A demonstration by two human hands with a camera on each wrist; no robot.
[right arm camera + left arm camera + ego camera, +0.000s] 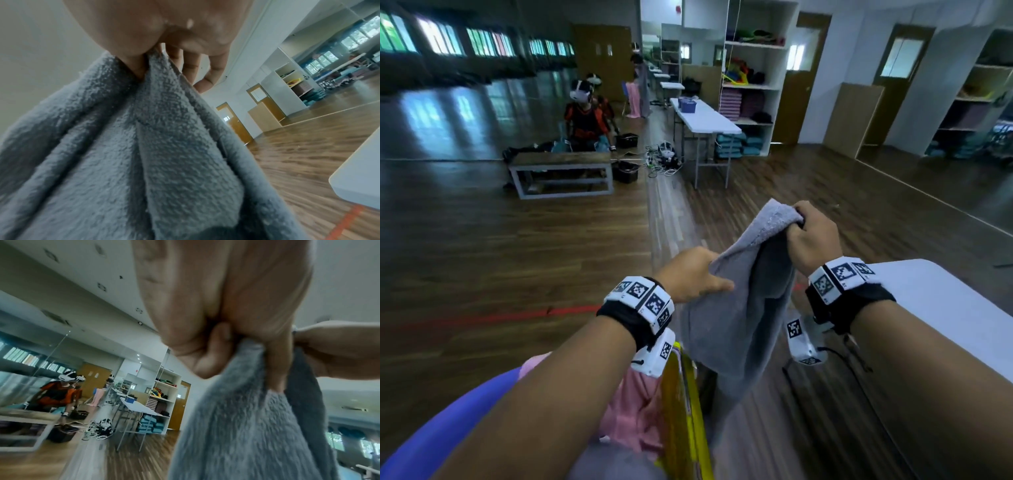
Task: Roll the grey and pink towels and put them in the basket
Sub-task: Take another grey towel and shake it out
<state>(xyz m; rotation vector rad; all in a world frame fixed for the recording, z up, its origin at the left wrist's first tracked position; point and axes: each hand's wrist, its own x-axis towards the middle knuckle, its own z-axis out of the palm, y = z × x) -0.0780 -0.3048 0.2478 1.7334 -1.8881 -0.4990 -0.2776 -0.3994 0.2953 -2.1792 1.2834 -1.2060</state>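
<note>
A grey towel (pixel 743 308) hangs in the air in front of me, held up by both hands. My left hand (pixel 695 274) pinches its left top edge, and the left wrist view shows the fingers curled round the grey towel (pixel 246 418). My right hand (pixel 808 233) grips the upper right corner higher up; the right wrist view shows the grey towel (pixel 144 154) bunched under the thumb. A pink towel (pixel 633 407) lies below my left forearm, beside a yellow frame (pixel 685 411). No basket for the towels is plainly visible near me.
A white table (pixel 941 298) has its corner at my right. Wooden floor stretches ahead. Farther off stand a low bench (pixel 561 171), a long white table (pixel 705 120), shelves (pixel 753 85), and a person in a headset (pixel 585 113) near dark baskets.
</note>
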